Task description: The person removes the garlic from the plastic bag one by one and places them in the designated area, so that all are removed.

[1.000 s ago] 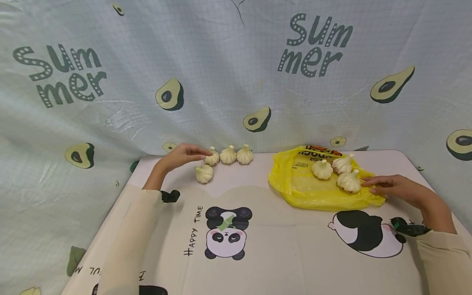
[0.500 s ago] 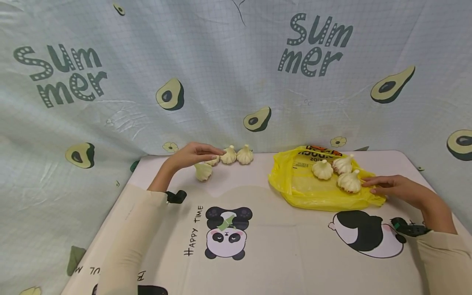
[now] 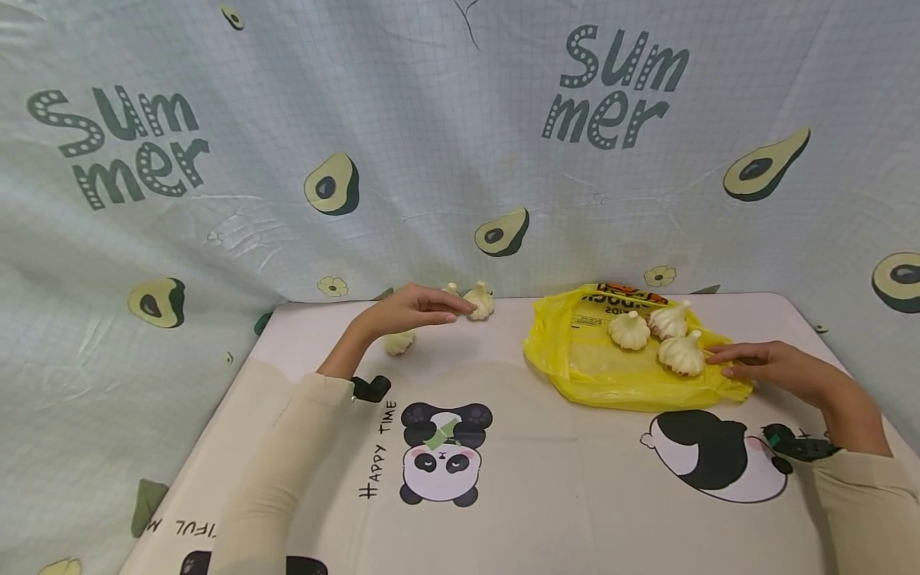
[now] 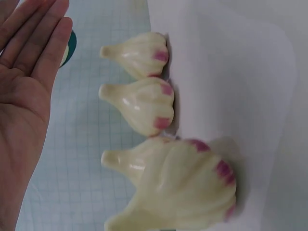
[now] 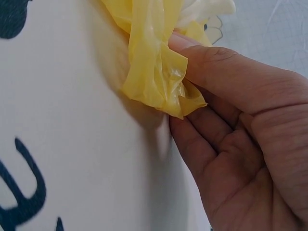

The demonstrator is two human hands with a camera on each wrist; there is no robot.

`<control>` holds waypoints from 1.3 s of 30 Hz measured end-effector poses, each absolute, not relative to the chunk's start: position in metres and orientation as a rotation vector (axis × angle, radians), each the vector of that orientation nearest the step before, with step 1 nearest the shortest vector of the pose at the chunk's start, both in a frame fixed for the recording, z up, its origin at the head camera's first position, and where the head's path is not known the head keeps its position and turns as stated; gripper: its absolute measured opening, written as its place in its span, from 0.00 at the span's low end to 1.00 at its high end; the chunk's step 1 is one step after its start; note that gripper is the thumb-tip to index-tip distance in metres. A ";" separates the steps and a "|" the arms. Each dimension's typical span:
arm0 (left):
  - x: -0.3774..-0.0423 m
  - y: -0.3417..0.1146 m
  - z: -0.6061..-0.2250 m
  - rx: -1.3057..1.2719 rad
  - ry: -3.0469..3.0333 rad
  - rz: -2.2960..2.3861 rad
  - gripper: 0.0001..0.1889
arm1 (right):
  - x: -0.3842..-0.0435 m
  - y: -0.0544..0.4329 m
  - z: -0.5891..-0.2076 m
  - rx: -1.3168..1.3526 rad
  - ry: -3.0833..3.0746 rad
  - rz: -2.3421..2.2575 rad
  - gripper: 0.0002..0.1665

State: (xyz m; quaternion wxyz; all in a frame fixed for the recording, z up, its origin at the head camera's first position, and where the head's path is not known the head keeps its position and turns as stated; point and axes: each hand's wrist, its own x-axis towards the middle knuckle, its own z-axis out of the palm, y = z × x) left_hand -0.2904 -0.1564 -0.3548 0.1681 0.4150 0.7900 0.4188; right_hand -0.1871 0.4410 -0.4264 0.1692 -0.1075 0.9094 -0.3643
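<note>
L hand (image 3: 413, 310): fingers straight & close tog., gripping nothing; over back of table (image 3: 532, 495), tips by row's end bulb (image 3: 481, 302); touching or not, can't tell.
R hand (image 3: 779, 369): thumb & fingers pinching R edge of yellow bag (image 3: 611, 387).
L garlic bulbs (image 4: 142, 105): 4, w/ pink patches; 3 in row along table's back edge, 1 in front of row's L end; L hand partly blocks them in head view.
R garlic bulbs (image 3: 681, 355): 3, bunched at R half of yellow bag, on top or inside, can't tell; nearest is right by R hand's tips.
Yellow bag: crumpled, dk lettering at far edge.
Table: pale, w/ panda print (image 3: 441, 471) & "Happy time" lettering (image 3: 377, 451).
Backdrop (image 3: 431, 120): pale cloth w/ avocados & "Summer".
Sleeves (image 3: 287, 471): lt, blk cam (image 3: 371, 389) at each cuff.
</note>
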 end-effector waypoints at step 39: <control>-0.296 -0.019 -0.360 1.482 2.064 1.127 0.18 | -0.188 0.442 -0.424 -0.326 2.590 -1.036 0.22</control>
